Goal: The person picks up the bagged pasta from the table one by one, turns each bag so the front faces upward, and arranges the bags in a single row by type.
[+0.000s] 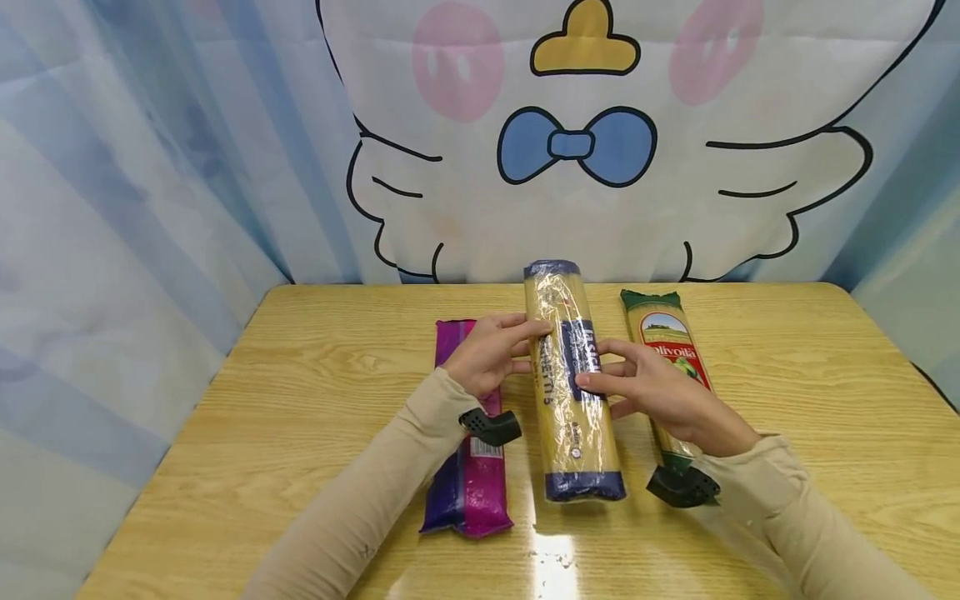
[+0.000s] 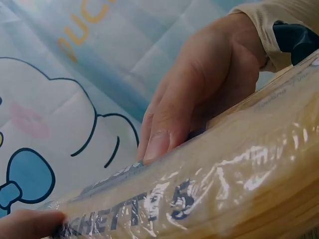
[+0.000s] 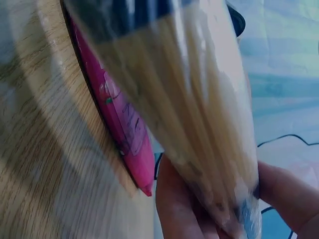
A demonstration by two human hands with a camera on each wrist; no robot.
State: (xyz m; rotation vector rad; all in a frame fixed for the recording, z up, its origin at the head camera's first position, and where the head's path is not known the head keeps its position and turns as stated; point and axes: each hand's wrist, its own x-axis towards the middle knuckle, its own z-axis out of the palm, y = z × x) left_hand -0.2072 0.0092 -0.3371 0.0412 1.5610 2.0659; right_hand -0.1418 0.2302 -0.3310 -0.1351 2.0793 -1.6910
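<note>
Above the wooden desk (image 1: 300, 400), a blue-ended spaghetti packet (image 1: 573, 446) is held up between both hands, with a pink-and-purple packet (image 1: 486, 496) lying to its left and a green-ended packet (image 1: 651, 312) to its right. The right hand (image 1: 667, 393) pinches the spaghetti packet's right side near the middle; the left hand (image 1: 492, 352) pinches its left side slightly higher.

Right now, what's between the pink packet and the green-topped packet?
In the head view, a pasta pack, held by the left hand and right hand.
</note>
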